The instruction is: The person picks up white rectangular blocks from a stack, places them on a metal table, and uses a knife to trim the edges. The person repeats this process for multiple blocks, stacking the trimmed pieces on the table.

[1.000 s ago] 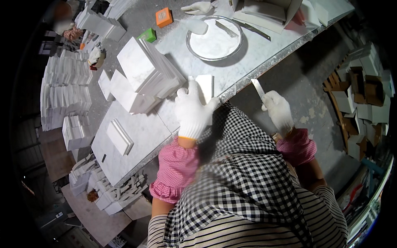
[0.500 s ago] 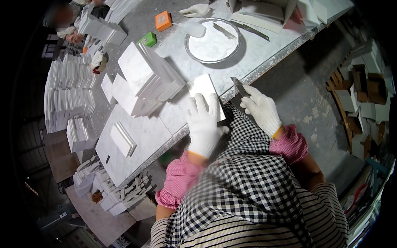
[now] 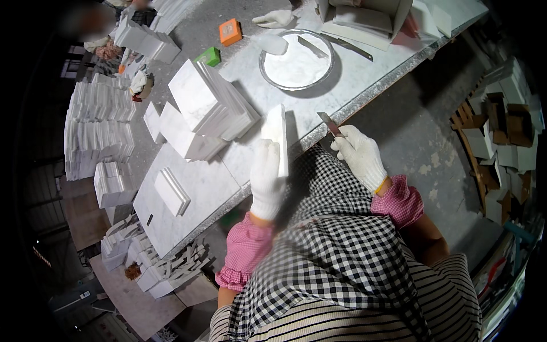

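My left hand (image 3: 265,178), in a white knit glove, grips a white marble-like tile (image 3: 282,134) and holds it tilted up on its edge at the near edge of the table. My right hand (image 3: 362,155), gloved too, is closed around a narrow flat metal scraper blade (image 3: 327,121). Its tip points up and left, apart from the tile. Beyond the tile, a round metal bowl (image 3: 296,89) contains white powder or paste, with another flat blade (image 3: 312,46) resting in it.
Stacked white tiles (image 3: 196,100) stand left of my left hand, and a few more tiles (image 3: 171,192) lie nearer. An orange box (image 3: 230,32), a green box (image 3: 208,56), a loose glove (image 3: 273,19) and a long dark blade (image 3: 354,49) lie farther back. Cartons (image 3: 484,141) sit at the right.
The tile lay flat under my left palm and is now tipped up on edge, with my left fingers along its side. My right hand has shifted only slightly, still holding the blade.
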{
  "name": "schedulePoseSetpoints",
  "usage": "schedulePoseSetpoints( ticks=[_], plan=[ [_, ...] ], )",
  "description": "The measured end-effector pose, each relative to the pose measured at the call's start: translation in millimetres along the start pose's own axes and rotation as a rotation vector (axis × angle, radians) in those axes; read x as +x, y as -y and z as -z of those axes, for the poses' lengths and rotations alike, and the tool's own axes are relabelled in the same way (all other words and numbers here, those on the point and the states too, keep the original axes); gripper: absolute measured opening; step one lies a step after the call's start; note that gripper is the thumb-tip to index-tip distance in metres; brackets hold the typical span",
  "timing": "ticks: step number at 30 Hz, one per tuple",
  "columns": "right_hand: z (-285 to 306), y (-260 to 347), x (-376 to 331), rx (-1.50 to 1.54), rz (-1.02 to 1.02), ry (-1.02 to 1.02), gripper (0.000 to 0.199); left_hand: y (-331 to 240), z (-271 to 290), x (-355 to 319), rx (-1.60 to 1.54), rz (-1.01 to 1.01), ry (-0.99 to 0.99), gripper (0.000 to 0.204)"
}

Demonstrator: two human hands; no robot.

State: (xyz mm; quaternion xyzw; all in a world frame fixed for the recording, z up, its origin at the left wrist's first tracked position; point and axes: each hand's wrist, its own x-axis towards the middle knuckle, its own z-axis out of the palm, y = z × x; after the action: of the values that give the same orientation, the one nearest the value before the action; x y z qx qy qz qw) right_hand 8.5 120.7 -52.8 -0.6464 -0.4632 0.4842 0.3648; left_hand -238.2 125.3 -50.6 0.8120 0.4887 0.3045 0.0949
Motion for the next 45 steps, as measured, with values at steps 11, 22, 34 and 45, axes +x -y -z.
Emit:
schedulePoseSetpoints(
  ticks=[11, 22, 34, 45],
  plan=[
    [-0.1, 6.8, -1.2, 0.041, 0.043, -0.015, 0.022, -7.7, 0.4, -17.2, -0.044, -0.138, -0.104, 0.047],
    [2.3, 5.4, -3.1, 0.067, 0.045, -0.026, 0.022, -13.0, -0.9, -16.4, -0.134, -0.082, -0.12, 0.046],
    [11.0, 8.7, 0.4, 0.069, -0.001, -0.118, 0.019, -35.7, 30.9, 28.0, -1.09, 0.865, 0.031, 0.028],
    [18.1, 1.7, 24.5, -0.241, 0.078, -0.103, 0.026, 20.0, 0.9, 92.9, -0.968, 0.99, 0.215, 0.036]
  ],
)
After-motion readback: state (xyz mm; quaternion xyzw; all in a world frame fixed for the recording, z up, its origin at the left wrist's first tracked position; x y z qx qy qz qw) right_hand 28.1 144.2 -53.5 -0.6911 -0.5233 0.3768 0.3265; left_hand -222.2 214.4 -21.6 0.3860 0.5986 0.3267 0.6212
